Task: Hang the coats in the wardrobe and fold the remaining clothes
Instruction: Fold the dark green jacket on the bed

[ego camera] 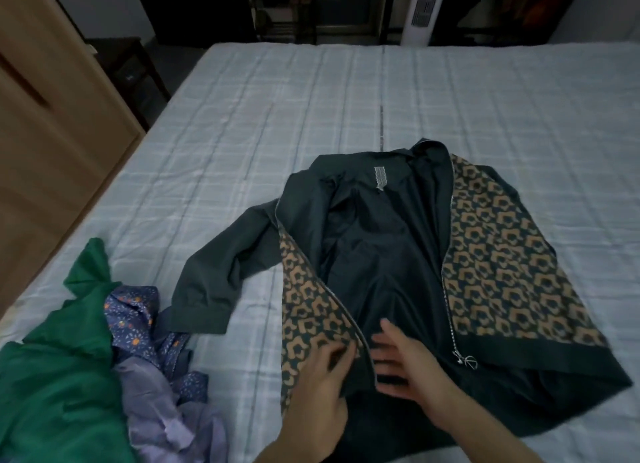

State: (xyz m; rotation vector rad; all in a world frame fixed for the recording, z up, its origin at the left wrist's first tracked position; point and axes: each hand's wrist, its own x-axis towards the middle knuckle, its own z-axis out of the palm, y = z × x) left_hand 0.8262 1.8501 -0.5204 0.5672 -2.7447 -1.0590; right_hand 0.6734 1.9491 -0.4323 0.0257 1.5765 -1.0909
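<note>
Left hand (320, 376): fingers curled, patterned front edge of jacket (391, 255) pinched near zipper at hem. Right hand (401, 362): fingers extended flat, pressed on dark lining just beside left hand. Jacket spread open on bed (242, 116), lining exposed, zipper pull (462, 358) seen at hem of other front panel, one sleeve laid out toward green garment (65, 376). Blue floral cloth (138, 310) and lilac garment (173, 421) heaped beside it. Wooden wardrobe (52, 133) seen at bed's left; white tower fan (422, 9) beyond far edge.

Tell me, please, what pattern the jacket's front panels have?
The jacket has tan blotchy shapes on dark green front panels, clearest in the head view.
</note>
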